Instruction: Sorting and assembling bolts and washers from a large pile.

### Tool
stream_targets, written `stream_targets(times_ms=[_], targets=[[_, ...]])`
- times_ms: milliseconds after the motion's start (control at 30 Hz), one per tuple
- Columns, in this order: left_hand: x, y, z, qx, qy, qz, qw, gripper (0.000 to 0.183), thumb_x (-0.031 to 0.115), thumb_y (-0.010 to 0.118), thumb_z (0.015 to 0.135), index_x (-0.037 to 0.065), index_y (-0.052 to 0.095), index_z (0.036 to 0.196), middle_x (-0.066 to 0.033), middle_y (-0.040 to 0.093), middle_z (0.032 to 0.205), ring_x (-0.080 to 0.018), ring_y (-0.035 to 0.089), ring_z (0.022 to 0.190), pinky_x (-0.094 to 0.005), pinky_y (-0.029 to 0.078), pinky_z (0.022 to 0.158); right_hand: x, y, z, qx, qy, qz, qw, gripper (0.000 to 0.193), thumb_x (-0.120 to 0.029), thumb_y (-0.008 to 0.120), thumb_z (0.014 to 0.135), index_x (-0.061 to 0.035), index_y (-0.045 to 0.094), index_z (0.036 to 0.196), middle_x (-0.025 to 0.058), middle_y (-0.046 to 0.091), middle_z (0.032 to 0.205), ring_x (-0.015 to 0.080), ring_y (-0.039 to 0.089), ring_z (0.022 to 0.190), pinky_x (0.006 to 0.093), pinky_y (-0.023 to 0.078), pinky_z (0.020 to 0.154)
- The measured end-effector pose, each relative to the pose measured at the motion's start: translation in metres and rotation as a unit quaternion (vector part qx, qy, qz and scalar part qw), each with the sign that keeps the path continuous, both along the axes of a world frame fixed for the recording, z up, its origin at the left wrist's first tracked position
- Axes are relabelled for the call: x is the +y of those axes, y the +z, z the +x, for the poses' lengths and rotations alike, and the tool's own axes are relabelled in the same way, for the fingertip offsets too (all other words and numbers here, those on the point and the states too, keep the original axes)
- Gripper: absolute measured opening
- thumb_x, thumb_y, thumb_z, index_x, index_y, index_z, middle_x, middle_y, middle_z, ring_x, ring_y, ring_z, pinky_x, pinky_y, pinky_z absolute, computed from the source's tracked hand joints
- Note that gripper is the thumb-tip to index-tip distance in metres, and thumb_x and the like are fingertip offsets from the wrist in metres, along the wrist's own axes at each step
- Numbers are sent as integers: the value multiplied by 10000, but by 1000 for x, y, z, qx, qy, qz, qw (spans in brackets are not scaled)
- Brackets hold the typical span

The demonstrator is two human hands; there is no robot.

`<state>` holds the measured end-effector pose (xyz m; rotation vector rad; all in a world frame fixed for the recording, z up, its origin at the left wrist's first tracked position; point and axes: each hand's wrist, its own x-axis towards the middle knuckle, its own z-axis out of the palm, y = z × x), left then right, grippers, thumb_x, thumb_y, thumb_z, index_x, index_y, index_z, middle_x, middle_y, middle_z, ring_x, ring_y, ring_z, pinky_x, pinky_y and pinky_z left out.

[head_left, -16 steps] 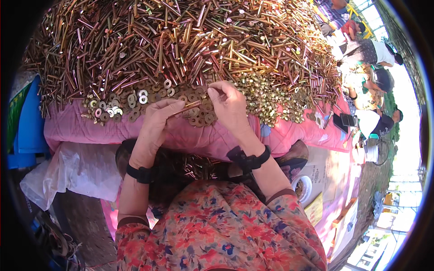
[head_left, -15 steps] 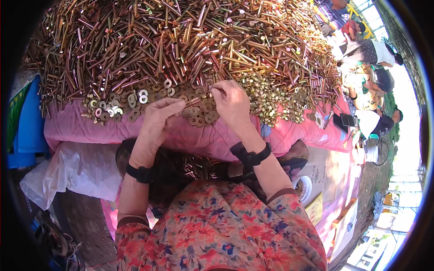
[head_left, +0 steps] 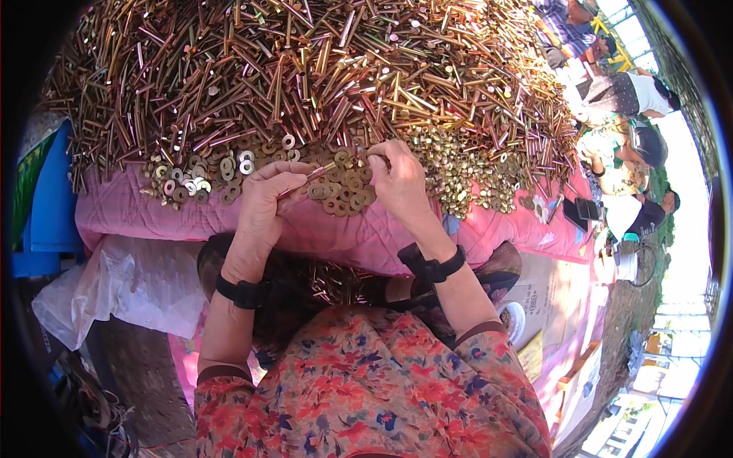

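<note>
My left hand [head_left: 266, 200] is closed, thumb and fingers pinching a slim metal bolt [head_left: 321, 172] whose brassy end points up and to the right. Just to its right, my right hand [head_left: 400, 180] has its thumb and fingertips pressed together near the bolt's free end, a small gap apart; what they hold, if anything, I cannot make out. Below and between both hands lie flat round washers [head_left: 345, 197] in a loose heap on a pink quilted cloth [head_left: 153, 210]. Beside my right hand spreads a pile of small yellowish nuts [head_left: 458, 179].
A large mound of copper-coloured bolts [head_left: 305, 76] covers the far side. At left are a blue container [head_left: 53, 202] and clear plastic sheeting [head_left: 130, 286]. A white bucket [head_left: 513, 319] stands by my right elbow. Several people [head_left: 626, 91] sit along the right.
My right hand has shifted slightly right and down, away from the bolt's end. My left hand has lowered a little and still holds the bolt, now tilted more steeply.
</note>
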<state>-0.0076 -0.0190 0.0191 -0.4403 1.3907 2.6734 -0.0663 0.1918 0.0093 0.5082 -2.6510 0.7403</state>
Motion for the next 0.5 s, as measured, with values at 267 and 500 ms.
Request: stream_targets(times_ms=[267,500], targets=[[-1,-1,0,13,-5,-13,1000,62,-1,640,725,-18,644,784,-31,605,658,-33,441,460,-152,251,405,-15,19,27,-307,179,-471,807,124,-20,573,874,-16,588,997,6,601,884,78,574,785,207,477,720],[0,1,2,16,-28,-15,999,55,-16,632,720,-23,639,774,-10,563,610,-30,416,462,-161,237,416,-24,17,35,-231,185,-407,864,144,12,585,854,-11,594,996,20,602,904,89,579,831,219,480,750]])
